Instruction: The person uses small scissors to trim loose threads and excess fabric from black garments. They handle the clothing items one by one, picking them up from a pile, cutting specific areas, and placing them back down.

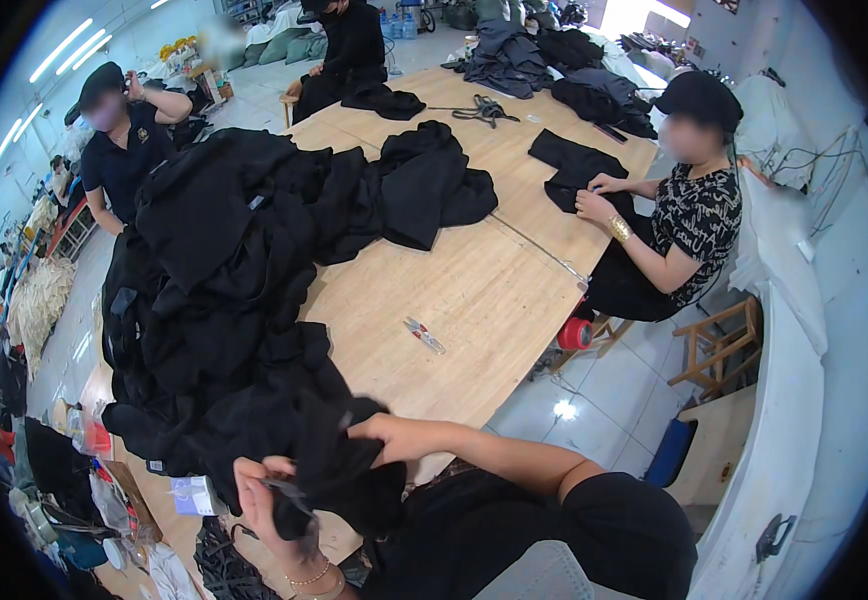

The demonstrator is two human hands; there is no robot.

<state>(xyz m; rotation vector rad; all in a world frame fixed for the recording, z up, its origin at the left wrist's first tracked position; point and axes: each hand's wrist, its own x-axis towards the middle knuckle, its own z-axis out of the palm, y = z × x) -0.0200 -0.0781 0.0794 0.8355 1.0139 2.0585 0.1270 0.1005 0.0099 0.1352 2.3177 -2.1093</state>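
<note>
My left hand (266,505) grips a fold of black garment (339,475) at the lower middle, fingers curled into the cloth. My right hand (379,428) pinches the same garment from above, a little farther up. The garment hangs off the near end of a large heap of black clothes (224,260) that covers the left half of the wooden table (474,290). Small thread snips (424,335) lie on bare wood to the right of my hands.
A seated person (689,215) at the right works on a black piece (574,165). Two more people (124,140) are at the far left and far end. Scissors (482,110), more black piles (534,55), a red tape roll (574,333) and a wooden stool (724,345) are around.
</note>
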